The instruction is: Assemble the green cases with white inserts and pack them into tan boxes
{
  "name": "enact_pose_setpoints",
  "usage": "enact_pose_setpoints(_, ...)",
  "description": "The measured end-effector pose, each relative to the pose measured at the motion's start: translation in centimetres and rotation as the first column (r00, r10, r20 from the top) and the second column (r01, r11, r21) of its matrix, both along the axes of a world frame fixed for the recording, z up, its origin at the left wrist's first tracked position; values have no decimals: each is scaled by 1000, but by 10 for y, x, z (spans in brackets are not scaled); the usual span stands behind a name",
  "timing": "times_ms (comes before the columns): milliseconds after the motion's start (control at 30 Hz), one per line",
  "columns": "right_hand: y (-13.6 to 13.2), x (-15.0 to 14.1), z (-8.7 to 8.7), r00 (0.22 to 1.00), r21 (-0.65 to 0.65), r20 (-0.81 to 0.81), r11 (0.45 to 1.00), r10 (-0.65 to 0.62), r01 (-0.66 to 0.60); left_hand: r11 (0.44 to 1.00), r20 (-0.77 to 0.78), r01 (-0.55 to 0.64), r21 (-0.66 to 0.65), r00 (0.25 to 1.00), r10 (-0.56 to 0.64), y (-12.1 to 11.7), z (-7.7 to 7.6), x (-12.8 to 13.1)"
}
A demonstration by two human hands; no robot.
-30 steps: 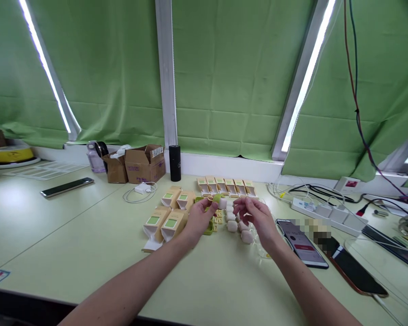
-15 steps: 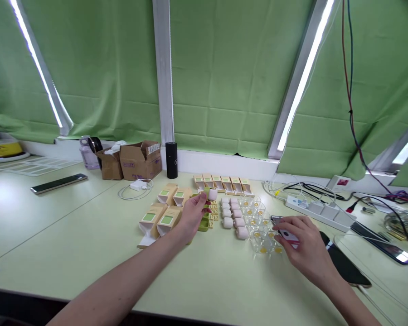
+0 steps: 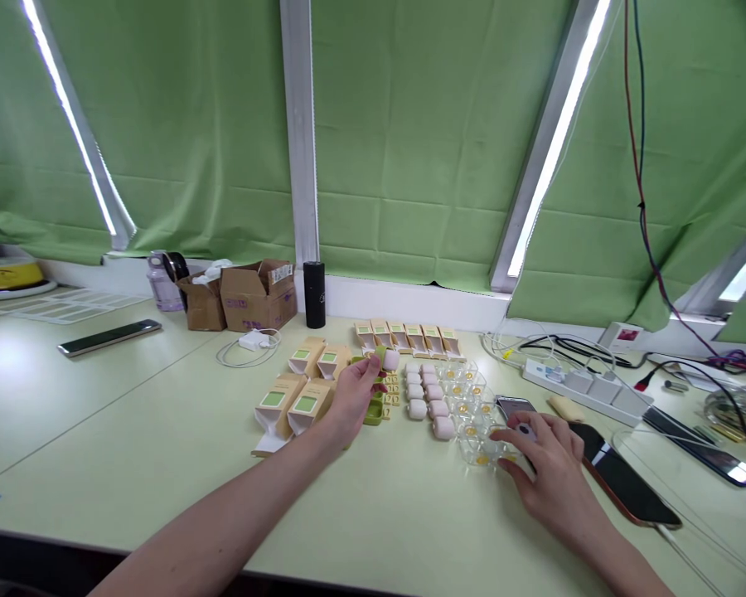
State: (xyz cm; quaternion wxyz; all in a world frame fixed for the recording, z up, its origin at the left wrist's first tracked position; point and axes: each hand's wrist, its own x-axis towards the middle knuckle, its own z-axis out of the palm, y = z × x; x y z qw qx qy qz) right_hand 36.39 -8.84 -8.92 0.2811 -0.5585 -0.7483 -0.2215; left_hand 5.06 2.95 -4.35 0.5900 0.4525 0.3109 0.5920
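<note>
My left hand (image 3: 356,394) is closed around a small rounded pale pink case (image 3: 391,360) with a green piece (image 3: 380,355) against its left side. Beneath that hand lie green trays (image 3: 374,412) and small tan tags (image 3: 390,399). To the right stand rows of similar white cases (image 3: 417,410) and pink cases (image 3: 443,428). My right hand (image 3: 556,481) has thumb and forefinger apart at the nearest clear plastic containers (image 3: 472,452), which show yellow dots. Its fingertips reach the front right one; a firm grip is not visible.
Open kraft boxes (image 3: 311,402) with green labels stand left of the trays, and more kraft boxes (image 3: 398,336) line the back. Phones (image 3: 622,477), a power strip (image 3: 588,390) and cables lie right. A black tumbler (image 3: 314,295) and cardboard carton (image 3: 254,298) stand behind.
My right hand has moved down and left from above the phone to the front clear containers, uncovering a beige block behind it. My left hand still holds the pink case in nearly the same place.
</note>
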Motion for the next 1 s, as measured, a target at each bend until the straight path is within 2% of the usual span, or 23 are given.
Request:
enact_pose_setpoints(167,1,-16,10,997,-78,-50,995,65,-69,1000,-7,-17,-6,1000,17,3,-4,0)
enact_pose_setpoints(267,-1,-19,27,972,-158,-226,982,66,-103,1000,2,-9,-10,1000,9,4,-4,0)
enact_pose_setpoints(333,-3,-22,43,896,-213,-435,956,93,-203,1000,7,-12,-9,1000,12,3,-4,0)
enact_pose_setpoints(367,-3,-24,51,817,-220,-565,932,120,-289,1000,11,-15,-6,1000,15,3,-3,0)
enact_pose_setpoints(400,-1,-28,59,706,-205,-693,900,143,-384,1000,16,-19,-5,1000,19,2,-3,1)
enact_pose_setpoints(467,4,-40,75,416,-133,-898,810,146,-572,1000,25,-26,-5,999,26,2,-2,1)
enact_pose_setpoints(567,21,-65,95,-14,58,-997,643,74,-763,999,32,-38,-7,999,39,2,-1,1)
enact_pose_setpoints(633,37,-82,103,-196,170,-981,559,14,-811,999,30,-48,-5,998,48,3,-1,-1)
enact_pose_setpoints(700,53,-97,106,-320,253,-947,539,-33,-803,998,24,-57,0,998,57,5,-1,-2)
enact_pose_setpoints(767,69,-109,102,-414,310,-907,545,-77,-779,997,18,-71,5,997,71,5,0,-3)
enact_pose_setpoints(900,95,-126,80,-528,340,-831,592,-174,-730,994,26,-112,12,993,111,4,2,-3)
enact_pose_setpoints(1000,102,-133,62,-580,351,-790,631,-197,-692,991,39,-135,12,990,134,3,4,-3)
